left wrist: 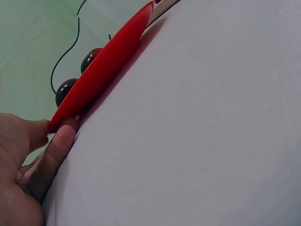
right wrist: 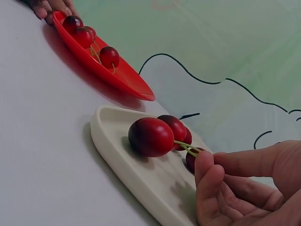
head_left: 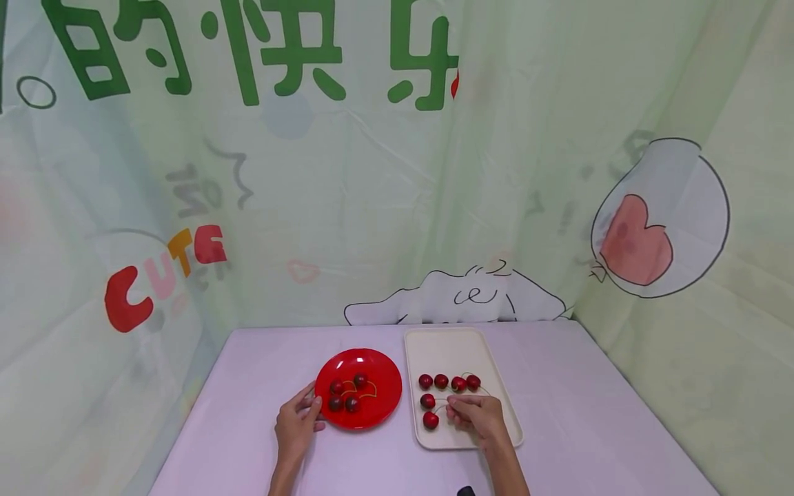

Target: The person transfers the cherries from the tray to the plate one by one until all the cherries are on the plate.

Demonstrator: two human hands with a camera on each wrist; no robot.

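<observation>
Pinches thin stems [right wrist: 184, 145] of cherry pair [head_left: 428, 401] btw thumb & fingers of R hand [head_left: 476, 417], over near half of cream tray [head_left: 443, 350]. Points fruit-first toward L edge of worktop [head_left: 577, 413], w/ stems running rightward & meeting at fingertips. Sits just inside tray's L rim, one fruit nearer the front than the other; unclear if touching tray floor.

Set lengthwise front to back, w/ tray's far short rim close to worktop's far edge. Just beyond pair, across tray's long axis: row of four cherries [head_left: 441, 381].

Grips red plate [head_left: 383, 372] by L rim w/ L hand [head_left: 298, 421], thumb on top, other fingers at underside. On plate: cluster of four darker cherries [head_left: 352, 404], w/ stems looping to R.

Btw plate & tray: only narrow gap. More room from tray's R rim to worktop's R edge; likewise some from L hand to L edge.
</observation>
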